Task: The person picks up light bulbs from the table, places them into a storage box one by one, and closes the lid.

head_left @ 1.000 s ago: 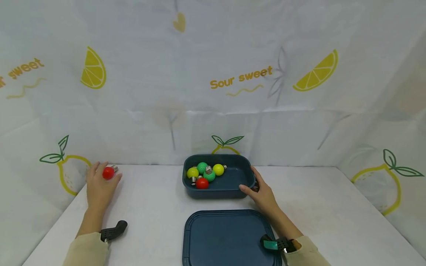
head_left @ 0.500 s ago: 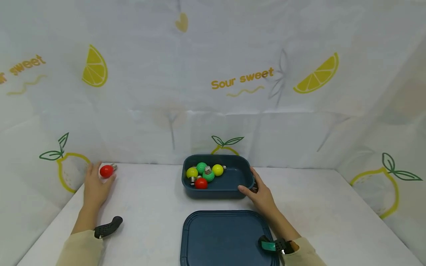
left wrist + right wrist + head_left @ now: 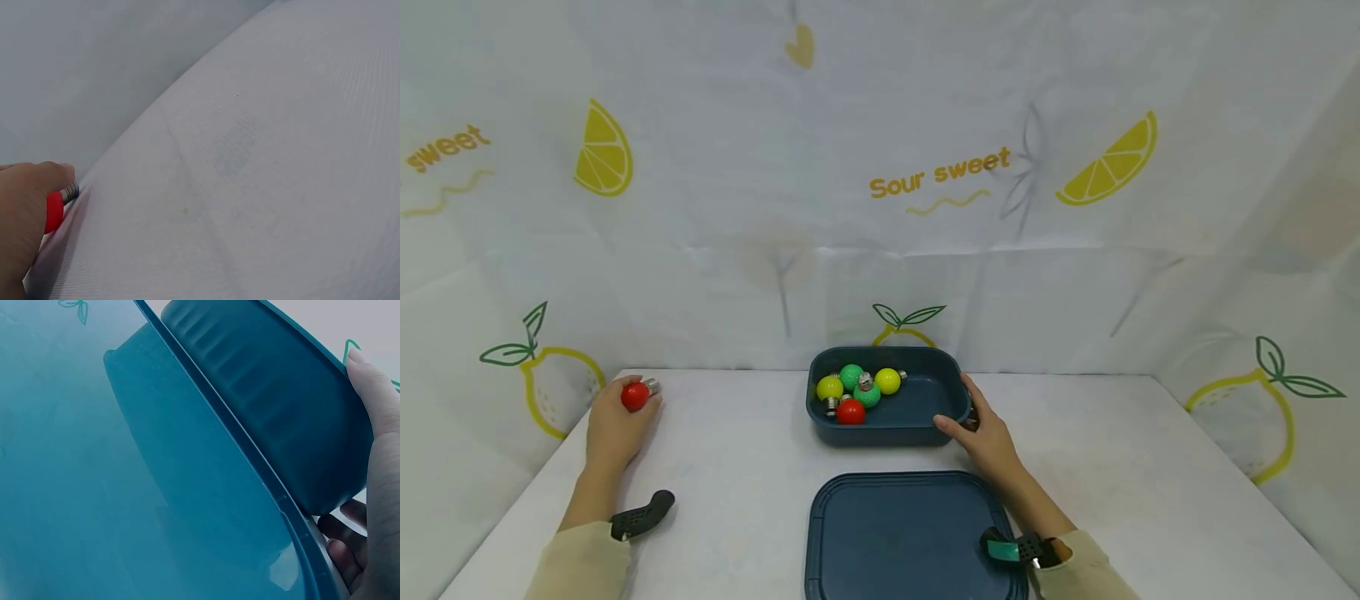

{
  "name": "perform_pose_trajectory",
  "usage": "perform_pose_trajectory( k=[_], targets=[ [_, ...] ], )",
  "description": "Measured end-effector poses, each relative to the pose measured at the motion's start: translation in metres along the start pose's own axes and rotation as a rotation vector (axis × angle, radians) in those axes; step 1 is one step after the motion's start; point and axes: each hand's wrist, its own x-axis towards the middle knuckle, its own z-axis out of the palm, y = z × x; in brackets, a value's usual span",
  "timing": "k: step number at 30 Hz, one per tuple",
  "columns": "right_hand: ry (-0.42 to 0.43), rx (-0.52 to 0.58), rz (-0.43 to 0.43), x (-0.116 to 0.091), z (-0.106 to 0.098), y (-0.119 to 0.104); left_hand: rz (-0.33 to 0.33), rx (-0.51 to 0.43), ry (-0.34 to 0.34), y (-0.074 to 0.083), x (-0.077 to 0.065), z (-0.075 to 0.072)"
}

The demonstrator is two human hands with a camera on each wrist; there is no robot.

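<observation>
A red light bulb (image 3: 635, 397) with a silver screw base lies at the table's far left corner. My left hand (image 3: 614, 427) pinches it, fingers curled over its far side and thumb on the near side. The left wrist view shows the red bulb (image 3: 55, 211) partly hidden behind the fingers. My right hand (image 3: 992, 437) holds the right end of a dark blue box (image 3: 880, 436), thumb at the rim and fingers curled below. Inside the box are several bulbs: a red bulb (image 3: 850, 412), a green bulb (image 3: 868, 395), a yellow bulb (image 3: 887, 381) and others.
A dark blue rectangular tray or lid (image 3: 913, 533) lies flat in front of the box, under the right wrist. A white cloth wall with lemon prints rises behind the white table (image 3: 722, 483).
My left hand first reached over the red bulb, drew back with fingers spread, then curled its fingers onto it. The bulb has shifted slightly nearer. My right hand has stayed on the box.
</observation>
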Motion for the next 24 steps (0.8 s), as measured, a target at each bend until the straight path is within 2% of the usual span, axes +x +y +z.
perform_pose_trajectory(
  k=[4, 13, 18, 24],
  targets=[
    [-0.002, 0.007, 0.001, 0.0005, 0.0007, 0.0, -0.039, -0.01, 0.012, 0.0009, -0.0032, -0.0001],
    [0.0, 0.017, 0.005, 0.0012, 0.001, 0.0022, -0.069, -0.009, -0.009, 0.0009, -0.003, -0.0007],
    [0.002, 0.016, 0.002, 0.0015, 0.0014, 0.0026, -0.06, 0.016, -0.009, 0.0015, -0.004, -0.0008],
    [0.002, 0.015, 0.001, 0.0015, 0.002, 0.0028, -0.045, 0.091, -0.061, 0.0, -0.0033, -0.0026]
  ],
)
